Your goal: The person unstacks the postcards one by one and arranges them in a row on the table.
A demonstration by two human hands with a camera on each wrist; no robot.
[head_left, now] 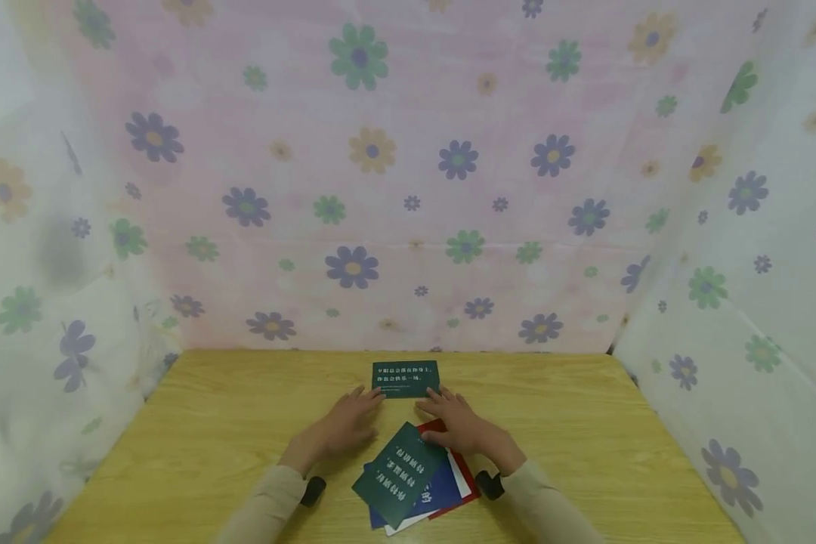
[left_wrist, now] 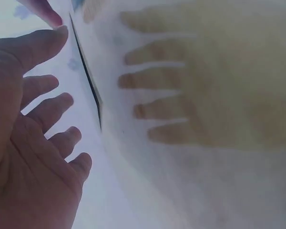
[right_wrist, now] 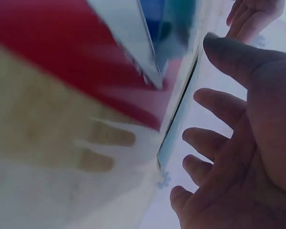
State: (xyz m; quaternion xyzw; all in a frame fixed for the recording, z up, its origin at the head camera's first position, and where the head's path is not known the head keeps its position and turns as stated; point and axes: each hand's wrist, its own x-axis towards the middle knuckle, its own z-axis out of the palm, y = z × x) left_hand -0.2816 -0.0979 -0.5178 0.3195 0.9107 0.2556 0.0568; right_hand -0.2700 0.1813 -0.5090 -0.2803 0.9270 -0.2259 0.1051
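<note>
A dark green card (head_left: 408,369) with white printed lines lies flat toward the back of the table. My left hand (head_left: 343,423) reaches to its near left corner, fingers extended. At the near right corner are the fingertips of my right hand (head_left: 459,425), whose thumb lies over the top of a fanned pile. That pile has a green card (head_left: 397,472) on top, then a blue card (head_left: 445,487), a white card (head_left: 408,523) and a red card (head_left: 468,483). In the right wrist view, the red card (right_wrist: 62,43) appears beside my spread, relaxed fingers.
The wood-grain table (head_left: 231,423) carries the cards. A flower-patterned curtain (head_left: 408,189) stands along its back edge and continues down both sides. Black wrist straps (head_left: 313,491) show at both sleeves.
</note>
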